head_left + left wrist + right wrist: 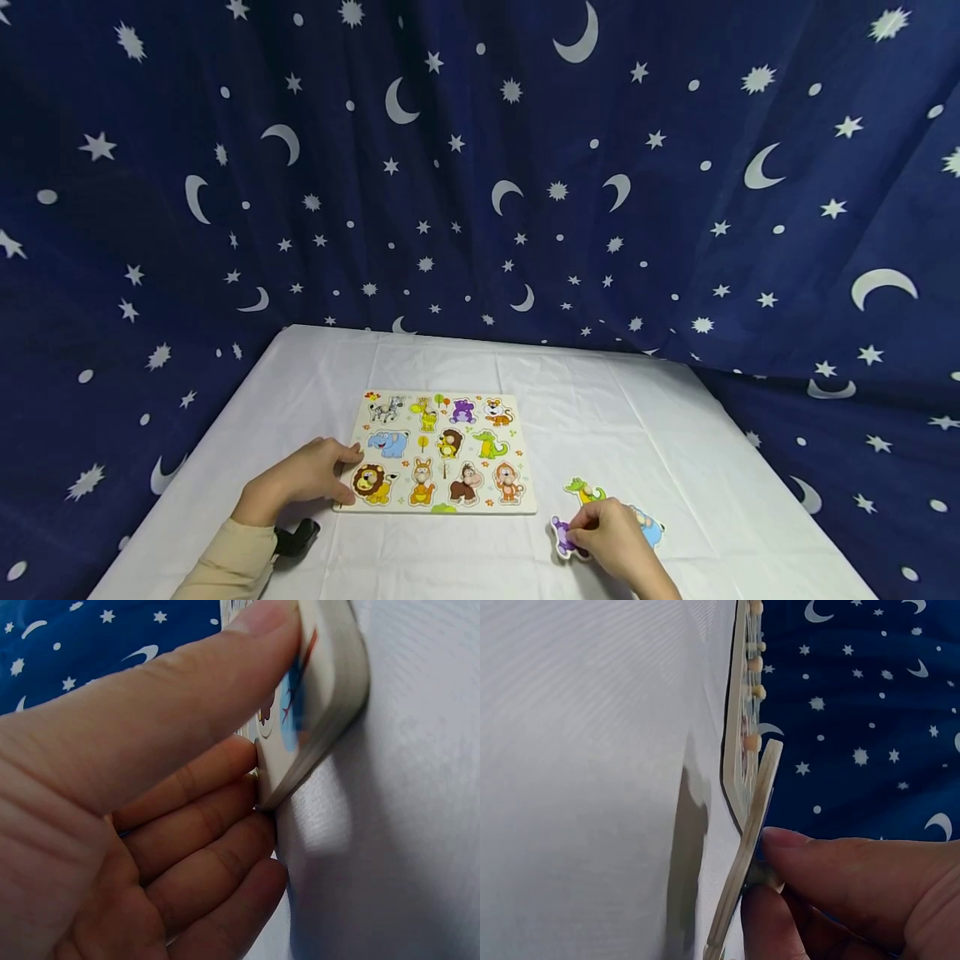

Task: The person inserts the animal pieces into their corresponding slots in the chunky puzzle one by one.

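Observation:
A wooden animal puzzle board (432, 512) lies flat on the table. My left hand (311, 473) holds it at its near left corner, with the thumb over the top face and the fingers (225, 859) against the edge. To the right of the board, my right hand (617, 540) pinches a purple hippo puzzle piece (560, 533) between thumb and finger. The right wrist view shows that piece (742, 859) tilted on edge, gripped by the small knob (759, 874) on its face. A green crocodile piece (581, 488) and a blue elephant piece (649, 528), partly hidden, are beside this hand.
Knobbed lion (372, 483), kangaroo (422, 483), gorilla (465, 485) and monkey (508, 483) pieces sit in the board's near row. A white cloth (600, 400) covers the table. Behind it hangs a dark blue curtain (465, 108) with moons and stars.

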`<action>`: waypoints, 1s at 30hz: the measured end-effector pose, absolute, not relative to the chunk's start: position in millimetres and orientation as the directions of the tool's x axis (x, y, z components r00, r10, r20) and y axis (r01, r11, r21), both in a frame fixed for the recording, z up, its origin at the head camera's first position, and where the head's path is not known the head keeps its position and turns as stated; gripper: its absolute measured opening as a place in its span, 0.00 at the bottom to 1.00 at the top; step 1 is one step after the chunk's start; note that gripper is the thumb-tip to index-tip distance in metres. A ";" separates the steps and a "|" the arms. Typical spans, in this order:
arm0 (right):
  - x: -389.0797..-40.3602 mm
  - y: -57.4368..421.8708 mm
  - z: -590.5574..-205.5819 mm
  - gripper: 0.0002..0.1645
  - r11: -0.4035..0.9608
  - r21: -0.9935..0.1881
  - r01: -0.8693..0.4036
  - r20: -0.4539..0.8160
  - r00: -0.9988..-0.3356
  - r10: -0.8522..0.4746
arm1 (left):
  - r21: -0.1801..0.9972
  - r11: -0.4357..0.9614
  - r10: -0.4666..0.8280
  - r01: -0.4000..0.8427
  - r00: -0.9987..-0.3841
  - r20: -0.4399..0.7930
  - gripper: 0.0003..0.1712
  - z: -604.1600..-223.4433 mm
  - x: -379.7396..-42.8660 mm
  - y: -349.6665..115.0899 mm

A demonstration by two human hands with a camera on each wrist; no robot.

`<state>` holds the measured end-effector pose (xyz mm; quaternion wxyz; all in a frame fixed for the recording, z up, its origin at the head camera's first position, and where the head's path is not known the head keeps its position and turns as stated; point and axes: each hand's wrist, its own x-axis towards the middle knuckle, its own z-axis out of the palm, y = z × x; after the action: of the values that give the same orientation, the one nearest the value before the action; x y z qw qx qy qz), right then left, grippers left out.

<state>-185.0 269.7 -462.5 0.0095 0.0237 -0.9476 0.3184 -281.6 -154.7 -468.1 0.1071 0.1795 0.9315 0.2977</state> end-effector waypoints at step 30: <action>-190.7 256.3 -460.1 0.05 0.708 -0.701 -0.085 0.043 -0.996 -0.076 | 0.604 0.737 0.421 0.302 -0.905 -0.062 0.36 -470.5 -281.5 -156.0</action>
<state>-190.7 256.3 -460.1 0.0055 0.0436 -0.9241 0.3796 -281.5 -156.0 -470.5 0.0976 0.1951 0.9269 0.3054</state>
